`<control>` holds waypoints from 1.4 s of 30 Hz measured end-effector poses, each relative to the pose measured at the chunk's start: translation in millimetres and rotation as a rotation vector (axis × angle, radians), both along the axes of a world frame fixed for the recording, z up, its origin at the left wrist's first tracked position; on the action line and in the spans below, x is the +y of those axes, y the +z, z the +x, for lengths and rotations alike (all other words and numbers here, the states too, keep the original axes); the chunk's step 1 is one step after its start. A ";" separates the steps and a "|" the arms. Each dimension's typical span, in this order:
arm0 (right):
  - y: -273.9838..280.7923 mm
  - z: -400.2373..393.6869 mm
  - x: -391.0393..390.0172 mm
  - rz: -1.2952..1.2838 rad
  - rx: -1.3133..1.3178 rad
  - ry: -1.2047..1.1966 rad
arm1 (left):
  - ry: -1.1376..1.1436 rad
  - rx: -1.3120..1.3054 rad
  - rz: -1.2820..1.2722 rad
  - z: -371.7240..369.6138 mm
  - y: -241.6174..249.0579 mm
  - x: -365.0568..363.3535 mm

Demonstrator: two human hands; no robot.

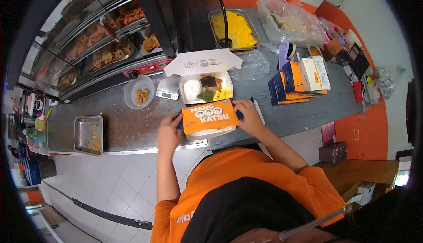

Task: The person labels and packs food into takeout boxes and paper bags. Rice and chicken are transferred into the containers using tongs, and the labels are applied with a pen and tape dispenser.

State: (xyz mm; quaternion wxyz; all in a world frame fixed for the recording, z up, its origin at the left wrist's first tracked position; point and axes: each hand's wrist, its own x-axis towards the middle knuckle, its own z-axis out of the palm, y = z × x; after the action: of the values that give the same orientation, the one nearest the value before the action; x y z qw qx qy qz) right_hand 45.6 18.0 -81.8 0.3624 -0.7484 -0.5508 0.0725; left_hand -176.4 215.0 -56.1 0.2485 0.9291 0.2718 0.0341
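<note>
An orange printed box [210, 119] lies at the counter's front edge. My left hand [170, 130] grips its left side by a dark blue flap, and my right hand [247, 116] holds its right side the same way. Just behind it, an open white box [186, 102] has its lid [203, 63] tilted back. Inside are white rice [192, 90], a dark brown topping [210, 81], shredded greens [206, 95] and yellow bits [223, 94]. What the orange box contains is hidden.
A scale [168, 87] and a bowl of fried pieces [141, 95] sit left of the open box. Further left is a metal tray [89, 135]. Folded boxes [296, 82] are stacked at right; behind stand a yellow food tray [233, 29], plastic bags [288, 23] and a glass display case [97, 36].
</note>
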 end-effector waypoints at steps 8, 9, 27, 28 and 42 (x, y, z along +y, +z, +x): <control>-46.8 -25.7 3.3 -0.023 0.487 -0.198 | 0.359 -0.457 -0.407 17.7 -66.3 -44.8; -50.3 -19.9 5.9 -0.002 0.534 -0.192 | 0.358 -0.456 -0.406 18.1 -57.0 -42.1; 4.2 -7.7 -16.7 -0.429 -0.306 0.253 | -0.236 -0.348 -0.308 -5.0 -21.0 -37.4; 4.2 -2.6 -12.7 -0.389 -0.247 0.356 | -0.270 -0.270 -0.273 -4.0 -21.4 -31.7; -8.3 -9.5 -9.4 -0.225 0.031 0.439 | -0.203 -0.264 -0.379 5.2 -29.4 -25.6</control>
State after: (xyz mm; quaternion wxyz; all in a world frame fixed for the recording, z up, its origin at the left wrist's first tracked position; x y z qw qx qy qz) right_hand 36.2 8.6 -90.1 0.2610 -0.6453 -0.6829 0.2217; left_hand -171.2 189.4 -85.5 0.4538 0.8759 0.1439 0.0783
